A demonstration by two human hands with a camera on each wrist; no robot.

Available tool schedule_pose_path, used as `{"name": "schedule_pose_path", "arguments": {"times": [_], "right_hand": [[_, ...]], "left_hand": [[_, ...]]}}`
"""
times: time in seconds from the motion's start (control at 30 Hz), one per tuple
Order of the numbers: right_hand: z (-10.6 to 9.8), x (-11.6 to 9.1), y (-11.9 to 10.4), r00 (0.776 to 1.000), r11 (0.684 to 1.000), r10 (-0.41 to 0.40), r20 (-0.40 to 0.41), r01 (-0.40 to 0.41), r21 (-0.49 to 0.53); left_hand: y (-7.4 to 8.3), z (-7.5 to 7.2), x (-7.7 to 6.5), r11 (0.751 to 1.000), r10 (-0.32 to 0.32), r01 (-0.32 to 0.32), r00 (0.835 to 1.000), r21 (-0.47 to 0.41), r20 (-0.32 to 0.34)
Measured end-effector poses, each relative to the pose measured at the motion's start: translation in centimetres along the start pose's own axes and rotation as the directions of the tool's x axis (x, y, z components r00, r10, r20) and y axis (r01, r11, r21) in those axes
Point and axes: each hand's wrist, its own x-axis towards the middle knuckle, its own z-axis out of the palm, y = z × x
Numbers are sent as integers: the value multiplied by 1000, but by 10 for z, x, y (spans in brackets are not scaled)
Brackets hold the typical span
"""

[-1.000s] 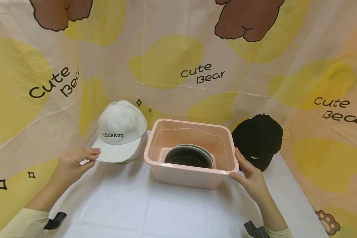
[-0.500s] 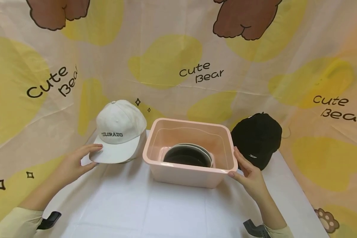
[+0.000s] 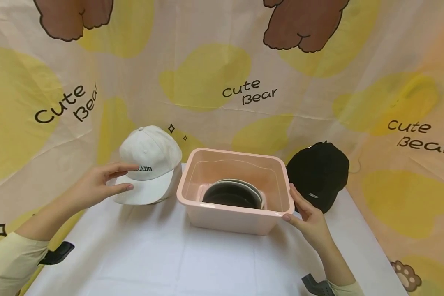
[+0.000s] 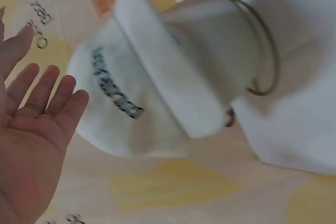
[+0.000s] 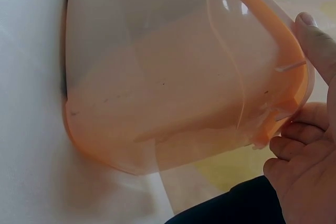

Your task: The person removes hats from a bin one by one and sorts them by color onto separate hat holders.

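A white cap (image 3: 151, 150) lettered COLORADO stands at the left on a pale rounded support (image 4: 223, 40) with a metal ring at its base. My left hand (image 3: 92, 187) hovers before the cap's front, thumb and fingers spread and holding nothing. In the left wrist view the same hand (image 4: 37, 145) is apart from the cap. At the pink plastic tub (image 3: 225, 220), my right hand (image 3: 311, 224) grips the right front corner of the rim. Up close, its thumb (image 5: 315, 45) lies against the rim and the fingers curl beneath it.
Dark round dishes (image 3: 231, 195) with pale rims lean inside the tub. Right of it, behind my right hand, is a black cap (image 3: 318, 174). A white cloth (image 3: 192, 263) covers the table. A printed curtain (image 3: 207, 74) hangs behind and at both sides.
My left hand has come off the white cap's brim, its thumb and fingers opening, and has risen in front of the lettering. My right hand keeps its grip on the tub.
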Motion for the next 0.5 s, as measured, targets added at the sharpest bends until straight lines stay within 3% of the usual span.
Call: {"name": "schedule_pose_path", "arguments": {"times": [0.1, 0.27, 0.5], "right_hand": [[1, 2, -1, 1000, 1000, -4, 2, 4, -3], [2, 3, -2, 1000, 999, 9, -1, -9, -34], [2, -1, -2, 1000, 998, 18, -7, -18, -65]], "left_hand": [[21, -4, 20, 999, -40, 40, 998, -10, 54], [50, -2, 57, 1000, 7, -9, 990, 10, 142], [84, 10, 105, 997, 55, -65, 966, 30, 251]]}}
